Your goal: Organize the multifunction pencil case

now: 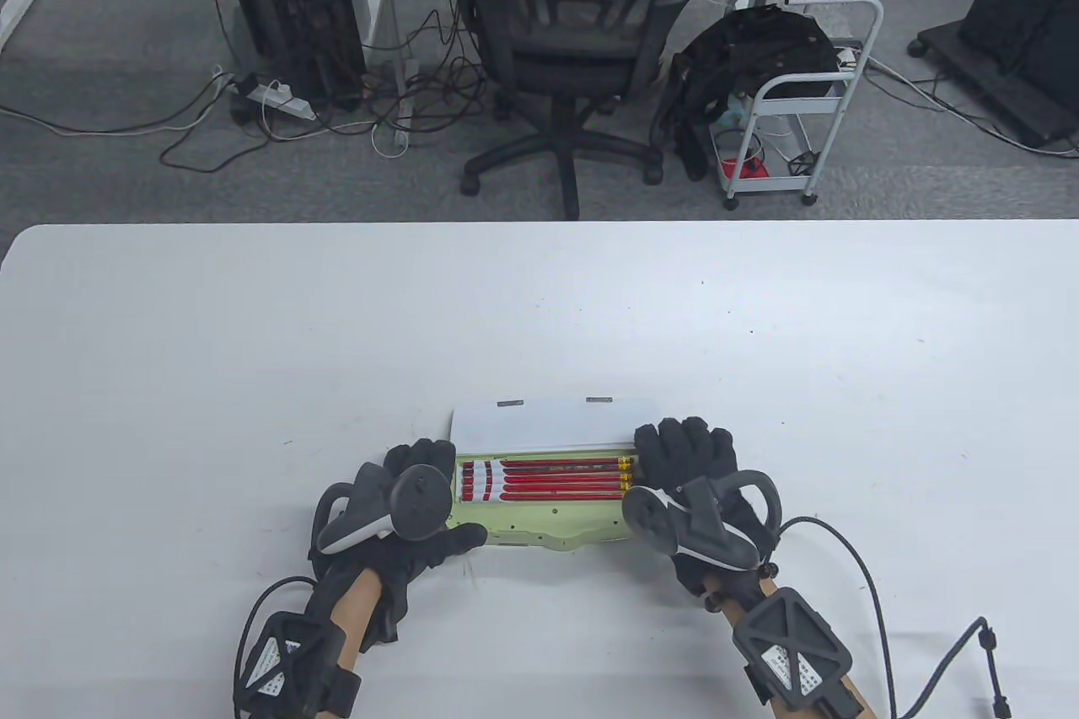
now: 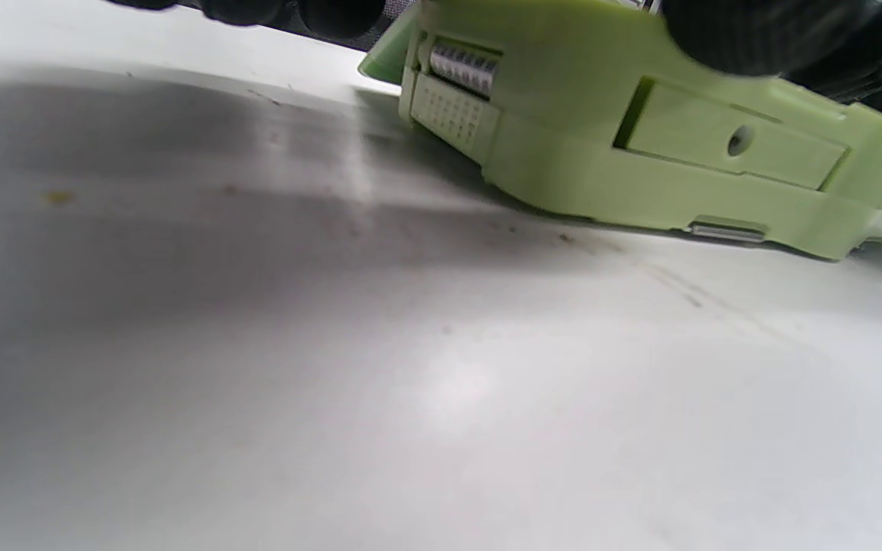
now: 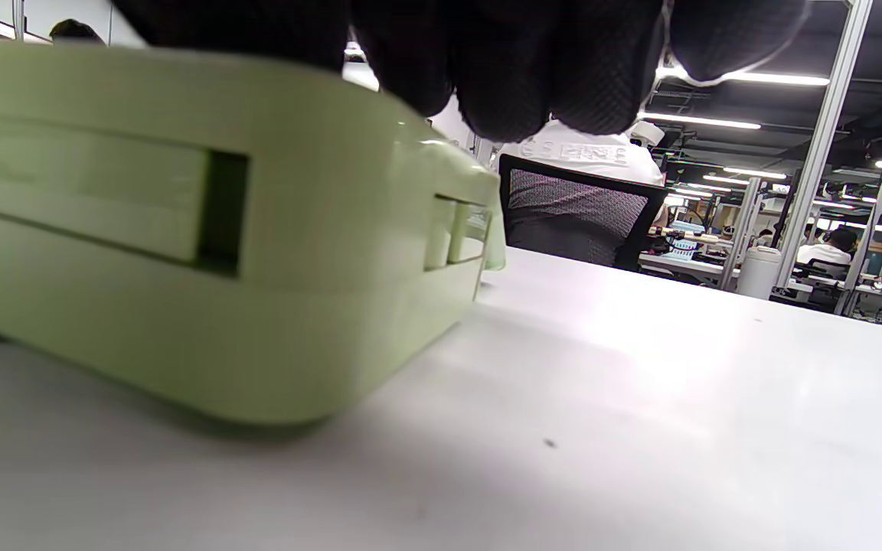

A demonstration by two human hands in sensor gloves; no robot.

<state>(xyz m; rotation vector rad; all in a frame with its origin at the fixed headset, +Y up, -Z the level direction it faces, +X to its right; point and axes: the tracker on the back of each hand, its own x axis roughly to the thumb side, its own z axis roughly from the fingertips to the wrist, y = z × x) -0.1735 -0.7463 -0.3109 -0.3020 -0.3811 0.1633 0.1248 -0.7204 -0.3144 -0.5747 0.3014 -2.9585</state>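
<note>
White table, bare surface spreading around the grip; black office chair on grey carpet well beyond it; white wheeled cart beyond and rightward, black bag against it; floor cables beyond-left.

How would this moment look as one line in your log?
pencil case: lid open | red pencils: inside | left hand: holds left end | right hand: holds right end

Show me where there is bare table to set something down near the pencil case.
Bare table spreads left of the left hand, right of the right hand, and between the raised lid and the table's far edge. It is crowded at the pencil case itself: both hands rest on its ends, red pencils fill the tray, and little room remains between the wrists.
</note>
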